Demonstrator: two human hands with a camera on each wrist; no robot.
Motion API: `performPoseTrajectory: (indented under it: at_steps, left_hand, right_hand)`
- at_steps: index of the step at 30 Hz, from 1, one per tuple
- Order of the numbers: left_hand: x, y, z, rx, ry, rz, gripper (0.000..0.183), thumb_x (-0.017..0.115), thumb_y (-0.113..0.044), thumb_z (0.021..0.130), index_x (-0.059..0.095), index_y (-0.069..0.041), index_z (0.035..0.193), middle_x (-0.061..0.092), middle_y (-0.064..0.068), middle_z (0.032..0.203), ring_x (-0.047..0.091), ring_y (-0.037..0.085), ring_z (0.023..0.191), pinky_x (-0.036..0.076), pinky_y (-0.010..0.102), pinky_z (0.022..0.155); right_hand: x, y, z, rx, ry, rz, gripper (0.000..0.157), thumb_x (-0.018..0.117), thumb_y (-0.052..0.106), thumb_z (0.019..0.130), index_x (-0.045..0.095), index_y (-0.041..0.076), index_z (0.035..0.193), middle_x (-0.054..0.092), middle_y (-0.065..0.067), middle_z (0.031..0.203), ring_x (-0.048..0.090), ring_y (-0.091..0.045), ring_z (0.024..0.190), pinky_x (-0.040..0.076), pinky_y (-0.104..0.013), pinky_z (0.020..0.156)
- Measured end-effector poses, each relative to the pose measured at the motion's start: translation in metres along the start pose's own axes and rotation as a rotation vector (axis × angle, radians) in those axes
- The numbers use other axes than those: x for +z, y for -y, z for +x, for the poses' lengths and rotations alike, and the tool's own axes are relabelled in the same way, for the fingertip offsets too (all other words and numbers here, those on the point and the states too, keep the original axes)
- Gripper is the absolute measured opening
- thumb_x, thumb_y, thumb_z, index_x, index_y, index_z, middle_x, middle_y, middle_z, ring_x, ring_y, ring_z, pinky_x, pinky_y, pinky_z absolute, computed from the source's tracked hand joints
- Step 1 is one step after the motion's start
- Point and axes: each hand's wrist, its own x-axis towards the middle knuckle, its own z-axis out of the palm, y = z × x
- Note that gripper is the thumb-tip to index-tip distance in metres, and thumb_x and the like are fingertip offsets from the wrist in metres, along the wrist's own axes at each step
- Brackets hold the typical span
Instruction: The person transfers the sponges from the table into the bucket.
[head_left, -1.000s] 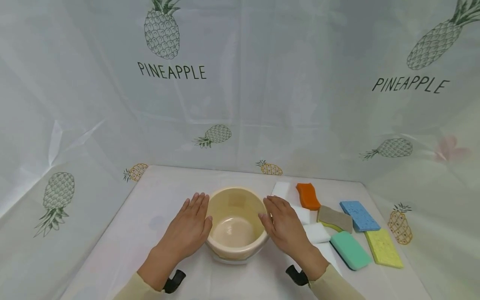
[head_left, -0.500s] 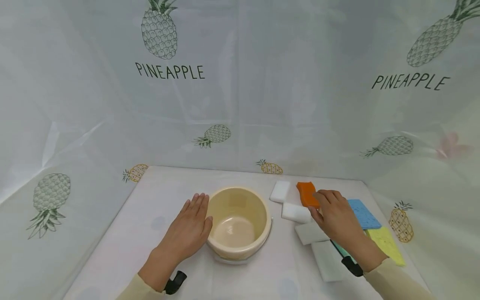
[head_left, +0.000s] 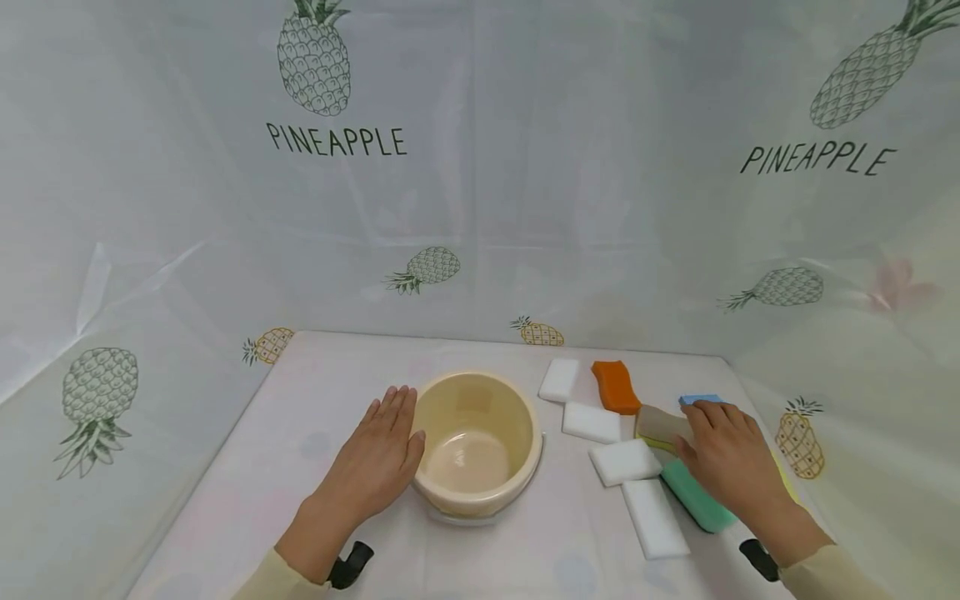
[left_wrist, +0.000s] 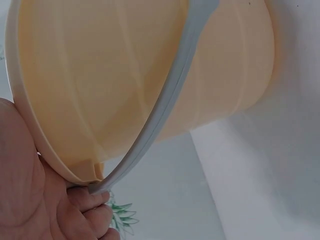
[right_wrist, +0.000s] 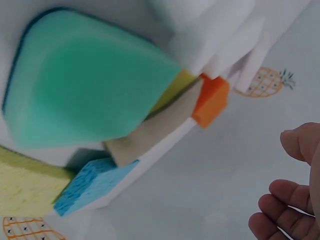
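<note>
A cream bucket point(head_left: 477, 502) with a grey handle point(left_wrist: 165, 100) stands upright mid-table. My left hand point(head_left: 381, 454) rests with straight fingers along its left rim; in the left wrist view the palm meets the rim and the fingertips lie by the handle's end. Over the sponges on the right is my right hand point(head_left: 731, 458), fingers loosely extended and holding nothing. It partly covers a blue sponge point(head_left: 699, 399) and a yellow sponge point(right_wrist: 30, 180). Nearby lie a grey-brown scouring sponge point(head_left: 660, 423) and a green sponge point(head_left: 693, 497) with a dark underside.
Several white sponges point(head_left: 591, 422) lie between the bucket and the coloured ones. An orange wavy sponge point(head_left: 615, 387) sits toward the back. Pineapple-printed sheeting point(head_left: 555, 208) hangs behind and beside the pale table point(head_left: 330, 392).
My right hand has left the bucket's right side and travelled right, over the orange and grey-brown sponges to the blue and yellow ones. My left hand and the bucket stay put.
</note>
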Motion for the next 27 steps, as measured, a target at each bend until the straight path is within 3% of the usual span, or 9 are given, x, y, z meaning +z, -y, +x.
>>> performPoseTrajectory:
  at_steps: [8, 13, 18, 19, 21, 24, 25, 27]
  left_hand:
    - [0.001, 0.001, -0.002, -0.002, 0.010, -0.008, 0.065, 0.045, -0.032, 0.113, 0.031, 0.008, 0.162, 0.035, 0.025, 0.168, 0.029, 0.040, 0.159, 0.026, 0.056, 0.130]
    - [0.001, 0.002, -0.002, -0.005, 0.012, -0.014, 0.065, 0.044, -0.033, 0.113, 0.031, 0.008, 0.162, 0.034, 0.025, 0.168, 0.027, 0.040, 0.159, 0.026, 0.056, 0.130]
    - [0.000, 0.004, 0.000, 0.002, 0.002, -0.018, 0.064, 0.045, -0.032, 0.113, 0.031, 0.008, 0.161, 0.035, 0.025, 0.167, 0.028, 0.039, 0.159, 0.026, 0.056, 0.130]
    - [0.000, 0.004, 0.000, 0.004, -0.001, -0.018, 0.064, 0.046, -0.032, 0.113, 0.032, 0.008, 0.161, 0.035, 0.025, 0.167, 0.028, 0.039, 0.159, 0.027, 0.056, 0.130]
    - [0.001, 0.004, 0.001, 0.007, -0.008, -0.015, 0.064, 0.046, -0.031, 0.112, 0.033, 0.009, 0.161, 0.036, 0.026, 0.167, 0.029, 0.039, 0.159, 0.027, 0.056, 0.130]
    - [0.001, 0.005, 0.002, 0.003, -0.010, -0.014, 0.064, 0.046, -0.032, 0.112, 0.033, 0.008, 0.161, 0.037, 0.025, 0.166, 0.030, 0.039, 0.159, 0.027, 0.055, 0.130]
    - [0.002, 0.005, 0.002, 0.001, -0.009, -0.015, 0.064, 0.046, -0.032, 0.112, 0.033, 0.008, 0.161, 0.037, 0.025, 0.166, 0.030, 0.039, 0.159, 0.027, 0.055, 0.130]
    - [0.002, 0.005, 0.003, -0.002, -0.008, -0.018, 0.064, 0.045, -0.032, 0.112, 0.034, 0.008, 0.161, 0.037, 0.025, 0.167, 0.030, 0.038, 0.159, 0.027, 0.055, 0.130]
  right_hand:
    - [0.000, -0.015, -0.016, -0.003, 0.014, -0.067, 0.092, 0.014, 0.064, 0.109, 0.065, -0.012, 0.114, 0.069, -0.028, 0.105, 0.064, -0.052, 0.095, 0.053, -0.069, 0.075]
    - [0.005, -0.017, -0.019, -0.035, 0.049, -0.038, 0.090, 0.012, 0.062, 0.109, 0.064, -0.011, 0.114, 0.068, -0.026, 0.104, 0.065, -0.049, 0.093, 0.054, -0.067, 0.070]
    - [0.016, -0.012, -0.020, -0.079, 0.119, -0.014, 0.087, 0.010, 0.062, 0.107, 0.063, -0.006, 0.116, 0.066, -0.022, 0.110, 0.062, -0.045, 0.100, 0.055, -0.063, 0.077]
    - [0.018, -0.011, -0.020, -0.093, 0.142, -0.014, 0.082, 0.019, 0.063, 0.109, 0.062, -0.005, 0.117, 0.066, -0.021, 0.112, 0.062, -0.044, 0.102, 0.055, -0.063, 0.080]
    - [0.024, -0.008, -0.019, -0.117, 0.193, -0.015, 0.067, 0.049, 0.060, 0.107, 0.063, -0.004, 0.121, 0.065, -0.020, 0.117, 0.061, -0.043, 0.107, 0.055, -0.062, 0.085]
    - [0.032, -0.001, -0.018, -0.146, 0.280, -0.023, 0.062, 0.085, 0.041, 0.088, 0.064, -0.002, 0.126, 0.065, -0.018, 0.123, 0.059, -0.040, 0.114, 0.054, -0.061, 0.093]
    - [0.034, 0.001, -0.017, -0.155, 0.305, -0.023, 0.066, 0.093, 0.034, 0.078, 0.064, -0.001, 0.127, 0.065, -0.017, 0.124, 0.059, -0.040, 0.116, 0.054, -0.060, 0.095]
    - [0.038, 0.004, -0.015, -0.172, 0.352, -0.033, 0.069, 0.095, 0.034, 0.075, 0.065, 0.001, 0.128, 0.066, -0.015, 0.125, 0.060, -0.038, 0.118, 0.053, -0.060, 0.098]
